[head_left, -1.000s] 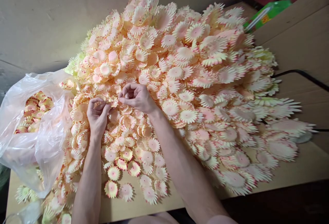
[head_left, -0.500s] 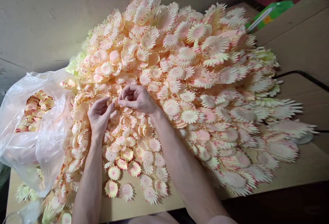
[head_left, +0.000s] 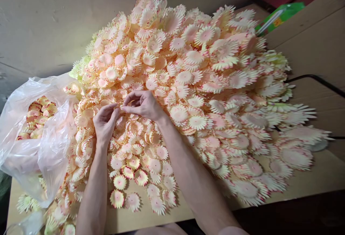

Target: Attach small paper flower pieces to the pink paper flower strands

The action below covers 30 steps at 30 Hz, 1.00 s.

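A large heap of pale cream-pink artificial flower petal discs, many with red-tipped edges, spreads before me. Over its front left part, my left hand is closed in a pinch, thumb against the fingertips. My right hand pinches too, its fingertips almost meeting those of the left. Whatever lies between the fingers is too small or hidden to make out. Below the hands, single discs lie flat near the table's front edge.
At the left stands a translucent plastic bag with red-edged petal discs inside. A wooden table bears everything. Cardboard, a black cable and a green packet are at the right. A wall rises behind.
My right hand has shifted slightly left, bringing its fingertips closer to those of my left hand. The heap looks the same.
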Tool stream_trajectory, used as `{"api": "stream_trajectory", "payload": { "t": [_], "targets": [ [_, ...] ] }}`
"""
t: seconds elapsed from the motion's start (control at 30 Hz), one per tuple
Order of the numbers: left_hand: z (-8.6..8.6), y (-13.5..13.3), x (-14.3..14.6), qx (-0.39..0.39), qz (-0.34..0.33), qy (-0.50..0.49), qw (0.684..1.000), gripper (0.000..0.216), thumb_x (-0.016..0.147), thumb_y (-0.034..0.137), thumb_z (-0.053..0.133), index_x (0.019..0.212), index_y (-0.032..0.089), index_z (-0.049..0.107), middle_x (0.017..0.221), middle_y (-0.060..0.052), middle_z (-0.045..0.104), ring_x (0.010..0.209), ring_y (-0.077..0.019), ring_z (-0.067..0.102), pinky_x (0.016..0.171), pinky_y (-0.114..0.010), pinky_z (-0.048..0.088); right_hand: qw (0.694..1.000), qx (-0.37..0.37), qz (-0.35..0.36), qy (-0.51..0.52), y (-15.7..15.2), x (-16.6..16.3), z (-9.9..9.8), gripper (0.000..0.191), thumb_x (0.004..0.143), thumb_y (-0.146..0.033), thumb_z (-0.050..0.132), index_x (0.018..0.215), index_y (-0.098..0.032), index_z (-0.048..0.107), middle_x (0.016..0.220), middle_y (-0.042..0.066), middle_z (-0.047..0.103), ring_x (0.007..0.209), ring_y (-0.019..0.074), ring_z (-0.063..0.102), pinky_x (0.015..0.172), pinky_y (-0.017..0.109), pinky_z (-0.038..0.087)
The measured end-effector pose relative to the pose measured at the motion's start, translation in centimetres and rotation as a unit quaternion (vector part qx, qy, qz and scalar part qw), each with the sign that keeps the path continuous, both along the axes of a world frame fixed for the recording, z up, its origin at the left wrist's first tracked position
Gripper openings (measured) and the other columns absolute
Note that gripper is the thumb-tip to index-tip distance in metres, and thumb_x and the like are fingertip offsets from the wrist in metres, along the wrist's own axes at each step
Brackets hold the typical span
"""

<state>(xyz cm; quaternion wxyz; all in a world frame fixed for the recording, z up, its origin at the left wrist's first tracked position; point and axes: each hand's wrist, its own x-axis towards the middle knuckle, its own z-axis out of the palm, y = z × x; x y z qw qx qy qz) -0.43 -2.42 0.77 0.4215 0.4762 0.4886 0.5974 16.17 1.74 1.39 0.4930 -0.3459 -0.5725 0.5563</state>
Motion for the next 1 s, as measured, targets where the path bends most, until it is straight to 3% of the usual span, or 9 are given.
{"api": "stream_trajectory", "payload": {
  "t": [0.17,0.37,0.63,0.83,1.0],
  "targets": [
    [-0.1,0.1,0.1,-0.007,0.023,-0.002,1.000,0.024,0.068,0.029,0.084,0.085,0.016,0.075,0.075,-0.004,0.077,0.061,-0.0116,0.071,0.058,-0.019,0.059,1.000,0.014,-0.002,-0.009,-0.1,-0.1,0.2,0.024,0.066,-0.026,0.081,0.079,-0.013,0.066,0.075,0.001,0.066,0.052,0.0043,0.049,0.046,0.017,0.039],
    [-0.1,0.1,-0.2,0.014,0.009,0.010,1.000,0.024,0.064,0.026,0.087,0.082,0.016,0.075,0.072,-0.003,0.077,0.061,-0.0122,0.072,0.059,-0.019,0.060,1.000,-0.001,0.012,-0.013,-0.1,-0.3,0.2,0.041,0.056,-0.031,0.089,0.085,-0.014,0.067,0.081,0.002,0.069,0.046,0.0013,0.041,0.040,0.016,0.029],
    [-0.1,0.0,0.0,0.018,0.040,0.044,0.998,0.024,0.065,0.030,0.085,0.079,0.016,0.072,0.067,-0.001,0.074,0.055,-0.0108,0.068,0.055,-0.020,0.058,0.999,0.021,0.000,-0.037,-0.1,-0.2,0.4,0.022,0.064,-0.025,0.080,0.077,-0.013,0.066,0.071,0.001,0.066,0.054,0.0066,0.054,0.048,0.017,0.042],
    [-0.3,-0.1,0.3,0.043,0.049,0.090,0.994,0.020,0.068,0.028,0.083,0.077,0.016,0.071,0.065,0.000,0.070,0.054,-0.0082,0.063,0.054,-0.018,0.053,0.987,0.072,-0.077,-0.120,-0.4,-1.0,0.0,0.011,0.065,-0.015,0.065,0.076,-0.014,0.063,0.065,-0.003,0.062,0.045,0.0031,0.046,0.045,0.016,0.035],
    [-0.3,0.0,-0.2,0.062,0.083,0.091,0.991,0.014,0.070,0.025,0.080,0.073,0.016,0.069,0.062,0.003,0.065,0.052,-0.0056,0.057,0.051,-0.015,0.048,0.964,0.096,-0.200,-0.145,-0.1,-0.5,-0.2,0.009,0.071,-0.021,0.067,0.077,-0.017,0.063,0.060,-0.003,0.061,0.044,0.0050,0.047,0.045,0.018,0.038]
  ]
}}
